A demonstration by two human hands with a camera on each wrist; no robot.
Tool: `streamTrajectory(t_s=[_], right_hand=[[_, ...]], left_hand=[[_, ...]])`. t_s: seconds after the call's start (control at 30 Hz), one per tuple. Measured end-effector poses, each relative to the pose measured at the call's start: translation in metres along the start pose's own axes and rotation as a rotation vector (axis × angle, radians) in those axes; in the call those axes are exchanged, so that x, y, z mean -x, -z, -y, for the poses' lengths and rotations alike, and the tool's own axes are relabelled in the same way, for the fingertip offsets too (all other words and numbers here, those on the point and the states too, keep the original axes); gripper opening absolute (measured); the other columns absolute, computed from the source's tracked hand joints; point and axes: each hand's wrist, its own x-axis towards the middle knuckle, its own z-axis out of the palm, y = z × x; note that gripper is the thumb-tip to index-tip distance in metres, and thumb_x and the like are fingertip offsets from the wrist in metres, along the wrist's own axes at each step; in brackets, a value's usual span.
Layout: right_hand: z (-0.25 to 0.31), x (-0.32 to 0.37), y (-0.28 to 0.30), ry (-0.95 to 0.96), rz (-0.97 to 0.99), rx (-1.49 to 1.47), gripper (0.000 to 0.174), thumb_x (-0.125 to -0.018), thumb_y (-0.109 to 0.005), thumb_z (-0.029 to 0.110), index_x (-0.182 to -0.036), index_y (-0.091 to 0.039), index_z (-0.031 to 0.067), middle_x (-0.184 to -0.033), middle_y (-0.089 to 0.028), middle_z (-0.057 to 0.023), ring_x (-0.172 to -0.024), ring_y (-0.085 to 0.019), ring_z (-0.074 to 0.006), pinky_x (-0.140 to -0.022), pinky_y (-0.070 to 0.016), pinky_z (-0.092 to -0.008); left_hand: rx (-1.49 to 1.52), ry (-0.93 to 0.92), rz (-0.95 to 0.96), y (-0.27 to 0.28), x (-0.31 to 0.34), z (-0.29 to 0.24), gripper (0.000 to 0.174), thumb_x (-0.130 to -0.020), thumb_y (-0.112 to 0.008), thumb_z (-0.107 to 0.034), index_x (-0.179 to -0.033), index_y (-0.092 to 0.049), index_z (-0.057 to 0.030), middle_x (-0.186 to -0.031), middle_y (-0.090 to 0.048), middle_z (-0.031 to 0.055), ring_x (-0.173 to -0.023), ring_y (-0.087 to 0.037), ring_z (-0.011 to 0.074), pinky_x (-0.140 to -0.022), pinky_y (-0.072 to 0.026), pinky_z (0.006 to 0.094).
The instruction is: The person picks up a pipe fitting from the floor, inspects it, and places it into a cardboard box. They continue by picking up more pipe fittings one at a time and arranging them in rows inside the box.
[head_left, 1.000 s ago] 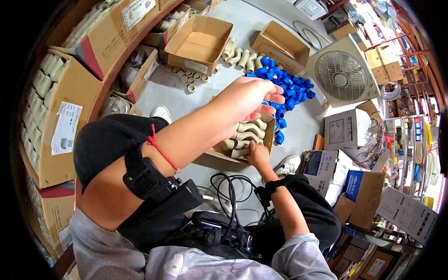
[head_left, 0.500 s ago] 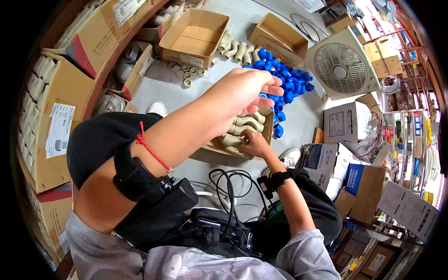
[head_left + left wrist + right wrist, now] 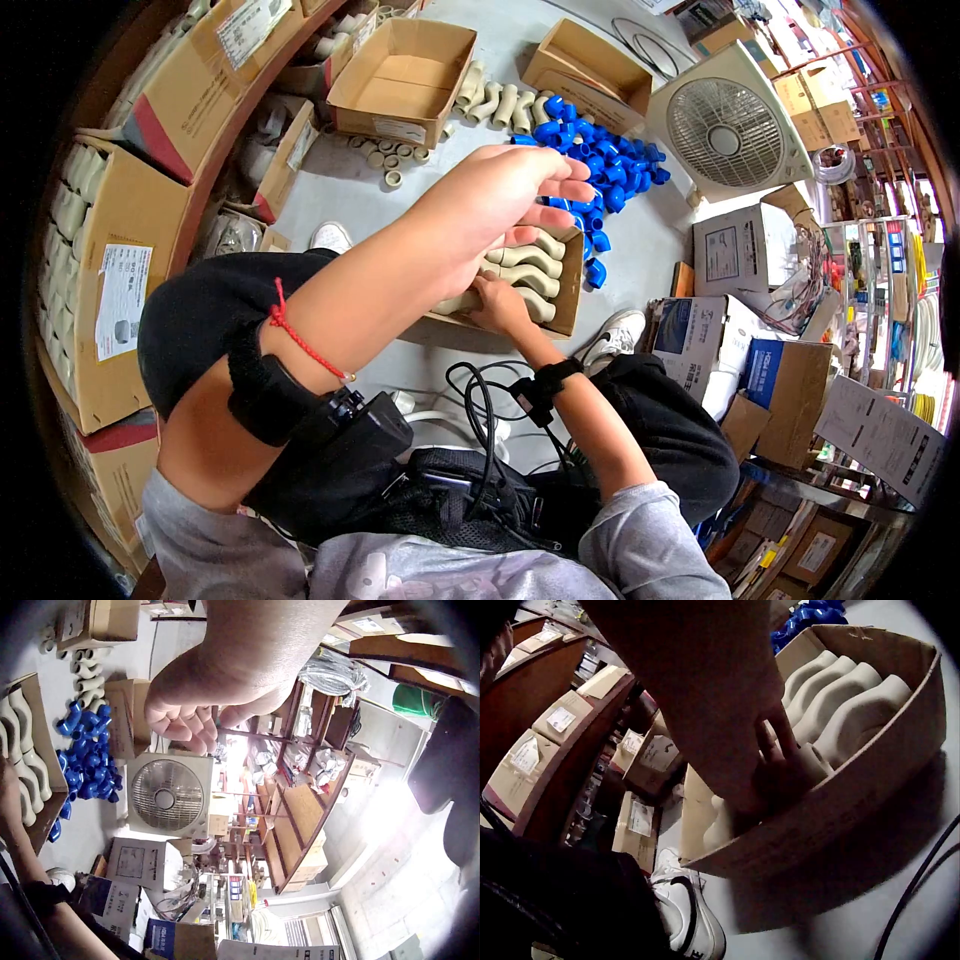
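Observation:
In the head view my left hand (image 3: 530,190) is held up over the far side of a cardboard box (image 3: 566,305), its fingers loosely bent and nothing in them. The left wrist view shows the same hand (image 3: 202,697) hanging free in front of the fan. Cream S-shaped pipe fittings (image 3: 528,256) lie side by side in the box. My right hand (image 3: 502,305) reaches over the near wall into the box. Seen from the right wrist, its fingers (image 3: 777,735) bend down round a pipe fitting (image 3: 814,763); part of that fitting is hidden beneath the hand.
Blue pipe elbows (image 3: 615,170) lie heaped beyond the box, beside more cream fittings (image 3: 490,103) and short rings (image 3: 393,180). A box fan (image 3: 728,125) stands right of them. Two open cartons (image 3: 400,75) sit at the back; stocked shelves line the left. Black cables (image 3: 480,400) hang near my lap.
My right hand has moved leftward along the near side of the box, from its right end. My left hand stays raised, shifting slightly left in the head view as the camera moves.

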Motion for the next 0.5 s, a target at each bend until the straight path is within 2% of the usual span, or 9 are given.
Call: streamTrajectory(t_s=[0.17, 0.27, 0.5], right_hand=[[0.0065, 0.0031, -0.0018, -0.033, -0.019, 0.014, 0.039, -0.053, -0.064, 0.008, -0.087, -0.047, 0.0045, -0.089, -0.050, -0.0136, -0.084, -0.051, -0.0301, -0.070, -0.0434, -0.0381], [0.0074, 0.0025, 0.0010, -0.047, 0.063, -0.034, 0.039, -0.053, -0.064, 0.008, -0.087, -0.046, 0.0047, -0.087, -0.051, -0.0126, -0.084, -0.051, -0.0298, -0.070, -0.0436, -0.0376], [0.0092, 0.0019, -0.0003, 0.008, 0.050, 0.031, 0.034, -0.052, -0.064, 0.010, -0.083, -0.051, 0.0035, -0.085, -0.053, -0.0132, -0.082, -0.052, -0.0299, -0.069, -0.0436, -0.0380]], left_hand=[[0.012, 0.003, 0.022, 0.0006, -0.0013, 0.0006, 0.028, -0.081, -0.041, -0.023, -0.101, -0.050, -0.0064, -0.097, -0.055, 0.0008, -0.077, -0.049, 0.0078, -0.068, -0.0371, 0.0210], [0.010, 0.009, 0.022, -0.0001, -0.0011, 0.0007, 0.028, -0.081, -0.041, -0.023, -0.102, -0.050, -0.0064, -0.097, -0.054, 0.0008, -0.077, -0.049, 0.0079, -0.068, -0.0371, 0.0209], [0.005, 0.014, 0.029, 0.0003, -0.0039, 0.0032, 0.029, -0.081, -0.041, -0.024, -0.103, -0.049, -0.0065, -0.098, -0.054, 0.0008, -0.078, -0.048, 0.0080, -0.068, -0.0367, 0.0207]])
